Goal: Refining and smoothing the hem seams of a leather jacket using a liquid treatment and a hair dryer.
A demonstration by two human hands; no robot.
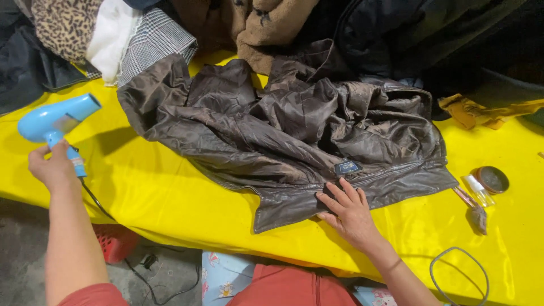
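A dark brown leather jacket (283, 130) lies crumpled, lining up, across a table covered in yellow cloth (164, 192). My right hand (347, 211) rests flat with fingers spread on the jacket's near edge, just below a small dark label (347, 168). My left hand (54, 167) grips the handle of a light blue hair dryer (52, 120), held up at the table's left end. Its nozzle points right toward the jacket, well apart from it. The dryer's black cord (93, 198) drops down off the table edge.
A heap of clothes (141, 34) lines the far side: leopard print, white, houndstooth, tan fleece, black coats. At the right lie a round tin (492, 179), a small clear bottle (477, 190) and a brush (475, 211). A red basket (116, 241) sits on the floor.
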